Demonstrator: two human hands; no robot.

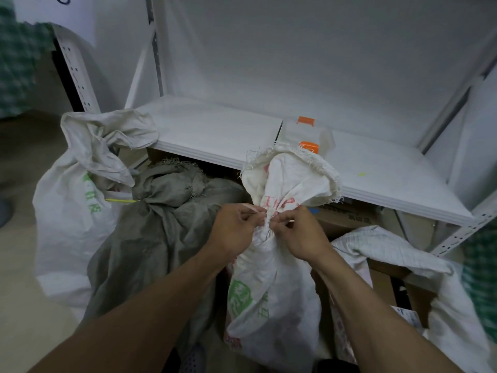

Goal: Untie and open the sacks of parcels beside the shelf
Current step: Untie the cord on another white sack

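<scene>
- Item in hand: the white printed sack (271,286) stands on the floor (21,265) just before the front edge of the shelf board (215,130). Its frayed mouth flares up above that edge.
- Its neck is gathered tight below the mouth, and a pale tie (251,208) juts out at the gather. The sack is judged bound and not yet open.
- Left hand (236,228): fingers curled at the neck from the left, pinching the pale tie where it leaves the gather.
- Right hand (300,231): thumb and forefinger pinched on the same tie from the right. Both hands touch the neck.
- Grey sack (161,232), touching the printed sack on the left: neck bunched shut, judged not yet opened.
- Far-left white sack (70,216), near the shelf board's left corner: top flopped over. A yellow tie (121,200) shows between it and the grey sack, but whether it binds either cannot be told.
- Checked sack (395,249), at the right below the board's front edge: fabric lies slack, with no tie visible. It is possibly open already, though its mouth is not clearly seen.
- Also noted: a clear container (304,131) with orange clips on the board, and a cardboard box (347,218) beneath it.
- Progress judged early to middling: one knot is being worked, and at least the grey sack remains.
</scene>
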